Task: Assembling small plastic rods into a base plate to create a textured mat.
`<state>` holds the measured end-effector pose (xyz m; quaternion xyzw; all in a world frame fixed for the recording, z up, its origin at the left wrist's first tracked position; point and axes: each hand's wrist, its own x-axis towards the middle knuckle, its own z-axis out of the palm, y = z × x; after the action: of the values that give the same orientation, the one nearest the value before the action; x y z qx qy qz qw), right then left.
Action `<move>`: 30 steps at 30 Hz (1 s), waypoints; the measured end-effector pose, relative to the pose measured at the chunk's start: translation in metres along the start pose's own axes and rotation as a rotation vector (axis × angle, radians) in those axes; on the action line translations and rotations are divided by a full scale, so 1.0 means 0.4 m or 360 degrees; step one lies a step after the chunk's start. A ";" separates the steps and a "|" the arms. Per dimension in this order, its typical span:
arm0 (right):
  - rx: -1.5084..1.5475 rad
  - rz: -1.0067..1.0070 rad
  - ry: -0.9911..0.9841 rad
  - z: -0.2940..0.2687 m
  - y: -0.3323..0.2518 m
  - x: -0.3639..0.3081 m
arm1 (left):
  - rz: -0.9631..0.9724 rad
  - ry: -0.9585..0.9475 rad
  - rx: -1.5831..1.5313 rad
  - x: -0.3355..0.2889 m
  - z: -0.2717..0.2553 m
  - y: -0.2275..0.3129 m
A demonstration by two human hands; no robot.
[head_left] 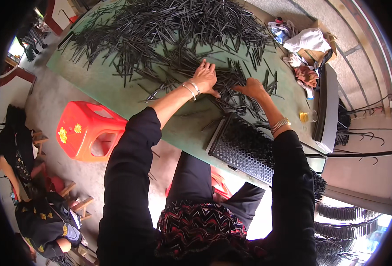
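A heap of thin black sticks [174, 26] covers the far part of the green table, with a looser bunch drawn nearer to me. My left hand [205, 79], a silver bracelet at its wrist, is curled over the near bunch, its thumb held apart. Facing it, my right hand [252, 88] wears a metal-banded watch and grips the other side of the same bunch; most of its fingers are hidden. Just below both hands stands a black holder with a honeycomb-perforated side [244, 159], packed with upright black pieces, partly behind my right forearm.
The green tabletop [89, 80] has a red plastic stool [83, 131] beside its left edge. Cloths and a cardboard box [315, 53] lie at the far right, with a small clear cup [311, 116] nearer. Other people [47, 221] sit at the lower left. Black hooked rods project at the right.
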<state>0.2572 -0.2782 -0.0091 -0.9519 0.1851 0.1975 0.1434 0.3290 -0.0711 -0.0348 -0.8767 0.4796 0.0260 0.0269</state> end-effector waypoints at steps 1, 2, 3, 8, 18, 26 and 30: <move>-0.0001 0.0001 -0.0002 0.000 -0.006 -0.008 | -0.0038 -0.0088 -0.0036 0.007 -0.008 -0.006; 0.0021 0.0010 0.0029 0.003 -0.013 -0.016 | -0.0074 -0.0175 -0.0072 0.014 -0.015 -0.010; 0.0042 0.0019 0.0059 0.002 -0.018 -0.025 | -0.0124 -0.0194 -0.0184 0.018 -0.021 -0.014; -0.0095 0.0160 0.0052 0.014 -0.017 -0.027 | -0.0268 0.0097 -0.0292 0.030 0.019 -0.023; -0.0270 0.0205 0.0165 0.038 0.007 0.031 | -0.0547 0.0369 -0.0419 0.117 0.059 0.037; 0.0517 0.0410 0.0230 0.054 0.000 0.102 | -0.0846 0.0681 -0.1075 0.213 0.072 0.147; 0.0980 0.0377 0.0435 0.086 0.037 0.165 | -0.1099 0.0558 -0.1767 0.230 0.042 0.131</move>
<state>0.2965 -0.2991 -0.0707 -0.8537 0.3624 0.0187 0.3735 0.3340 -0.1754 -0.0594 -0.8547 0.0848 0.1158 -0.4989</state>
